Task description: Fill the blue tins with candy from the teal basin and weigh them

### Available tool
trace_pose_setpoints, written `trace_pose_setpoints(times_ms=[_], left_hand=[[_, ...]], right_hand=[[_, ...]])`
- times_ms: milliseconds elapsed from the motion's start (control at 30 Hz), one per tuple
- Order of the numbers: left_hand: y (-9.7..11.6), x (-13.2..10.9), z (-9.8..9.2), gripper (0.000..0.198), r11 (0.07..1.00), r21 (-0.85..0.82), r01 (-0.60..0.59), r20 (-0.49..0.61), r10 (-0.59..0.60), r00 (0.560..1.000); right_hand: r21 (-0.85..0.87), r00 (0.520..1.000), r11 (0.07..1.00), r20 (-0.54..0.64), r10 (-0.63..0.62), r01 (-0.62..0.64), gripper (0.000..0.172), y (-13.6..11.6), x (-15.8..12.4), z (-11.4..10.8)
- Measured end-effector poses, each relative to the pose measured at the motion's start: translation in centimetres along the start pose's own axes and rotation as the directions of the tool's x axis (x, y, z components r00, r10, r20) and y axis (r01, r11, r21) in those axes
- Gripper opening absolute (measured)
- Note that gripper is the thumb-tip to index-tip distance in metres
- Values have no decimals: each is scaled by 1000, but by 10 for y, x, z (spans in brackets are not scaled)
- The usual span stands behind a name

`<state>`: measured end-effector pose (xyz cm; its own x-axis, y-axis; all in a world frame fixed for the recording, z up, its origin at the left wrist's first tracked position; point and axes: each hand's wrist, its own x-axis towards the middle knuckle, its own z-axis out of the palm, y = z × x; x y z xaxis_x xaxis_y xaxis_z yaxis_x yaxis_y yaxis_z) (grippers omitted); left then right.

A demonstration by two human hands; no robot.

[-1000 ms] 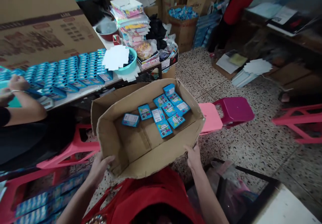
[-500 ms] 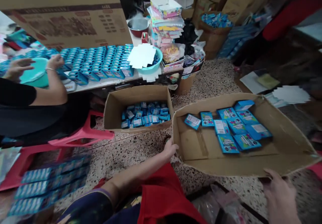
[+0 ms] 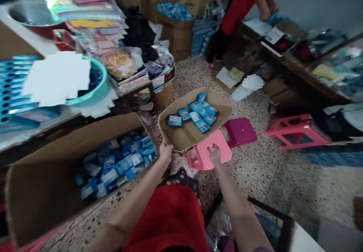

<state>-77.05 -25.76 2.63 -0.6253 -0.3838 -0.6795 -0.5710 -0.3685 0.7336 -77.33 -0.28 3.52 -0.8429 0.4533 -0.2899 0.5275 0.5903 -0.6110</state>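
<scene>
At the near left, a long carton (image 3: 42, 184) holds heaped blue packets (image 3: 113, 165). Right of it, the right hand (image 3: 214, 153) has its fingers spread over a pink stool (image 3: 224, 148); whether it touches, I cannot tell. The left hand (image 3: 166, 152) pinches the near left corner of a shallow carton (image 3: 178, 135) with several blue boxes (image 3: 202, 125) inside. Beyond the pink stool sits a magenta stool (image 3: 242, 131); far right, a person in red (image 3: 239, 6) stands at a table (image 3: 300, 67).

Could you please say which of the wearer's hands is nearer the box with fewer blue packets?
Left: the left hand grips the box at one corner; the right hand is off it, over a pink stool.
</scene>
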Motion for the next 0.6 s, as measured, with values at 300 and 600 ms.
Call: trace_pose_setpoints(times_ms=[300,600], left_hand=[[-64,88,58,61,988,-87,124,-119,-134,984],[-134,112,76,69,980,-42,192,-248,-197,949]], right_hand=[[-520,893,785,440,-91,337,83,48,103,133],[-749,874,482,478,-83,455,64,152,88,114]])
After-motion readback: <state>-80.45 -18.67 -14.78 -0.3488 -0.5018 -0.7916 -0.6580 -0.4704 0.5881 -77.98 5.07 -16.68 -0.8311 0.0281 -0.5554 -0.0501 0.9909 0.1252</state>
